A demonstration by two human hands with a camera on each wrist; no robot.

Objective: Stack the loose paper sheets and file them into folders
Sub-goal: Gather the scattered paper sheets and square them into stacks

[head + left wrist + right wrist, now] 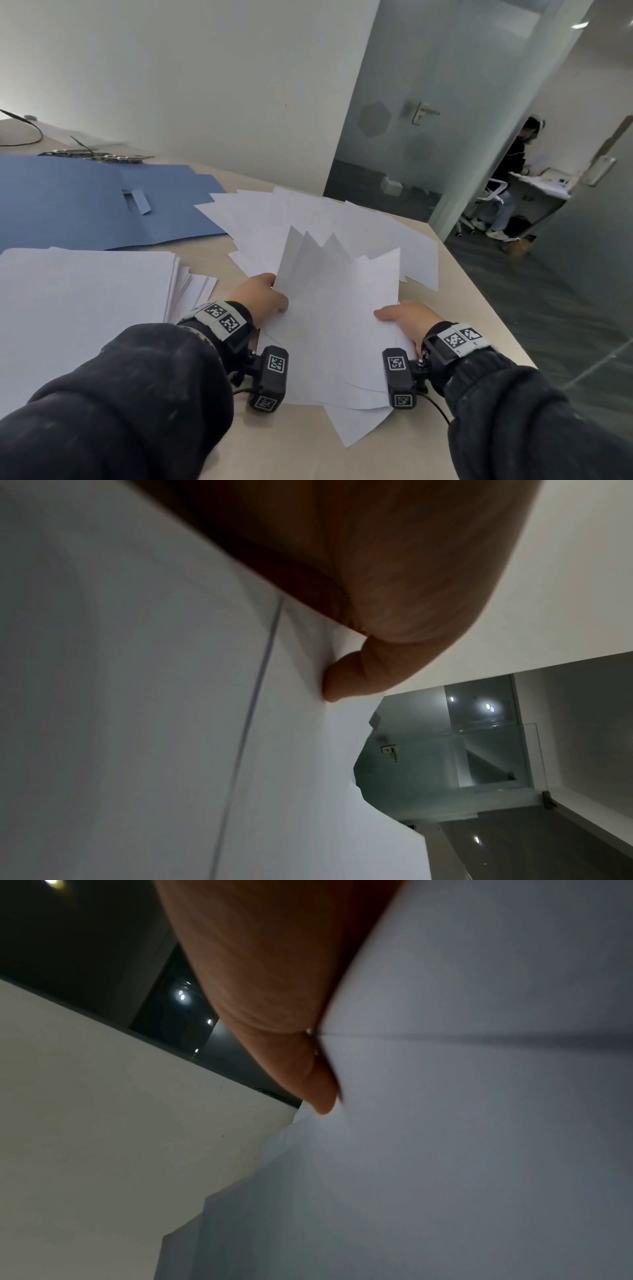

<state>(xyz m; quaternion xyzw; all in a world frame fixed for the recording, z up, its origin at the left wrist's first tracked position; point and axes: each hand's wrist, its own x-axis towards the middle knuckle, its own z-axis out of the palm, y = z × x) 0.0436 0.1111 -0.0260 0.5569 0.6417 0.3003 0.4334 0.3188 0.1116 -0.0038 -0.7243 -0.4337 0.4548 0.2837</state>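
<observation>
Left grip: the left hand grasps the left edge of a fanned bundle of white sheets, thumb pressed on the paper.
Right grip: the right hand grasps the bundle's right edge, thumb on top.
Bundle: tilted up off the bench, corners uneven and splayed.
Loose sheets: scattered flat on the bench just beyond the bundle.
Stacked pile: on the bench left of the hands.
Blue folder: lies open behind the pile.
Background: a glass door past the bench.
</observation>
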